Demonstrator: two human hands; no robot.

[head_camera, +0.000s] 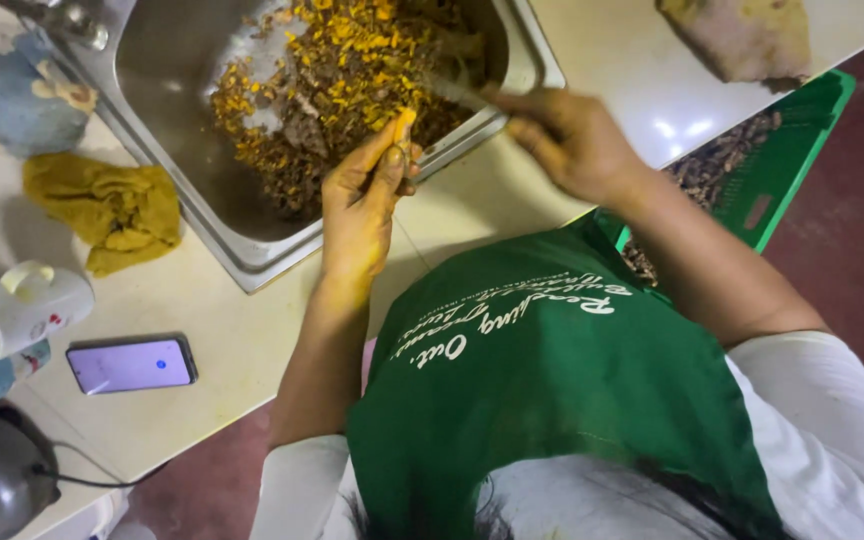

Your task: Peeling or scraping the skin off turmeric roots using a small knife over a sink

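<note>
A small orange-yellow root piece (404, 124) is pinched at the fingertips of the left hand (364, 195), just left of centre in the upper half of the frame, and is held right over the near rim of the steel sink (214, 225) — so that whatever is scraped off lands in the heap of orange peelings (337, 75) already lying in the basin. The right hand (567, 140), to its right, is closed around a thin tool (blurred; its kind cannot be told), its grip pressed together and the tip angled toward the root. Both hands are stained yellow. On the bench, a yellow cloth (117, 210) lies at the left — near the sink — while a phone (132, 364) and white mug (17, 310) are kept lower left, well apart from the mess.
</note>
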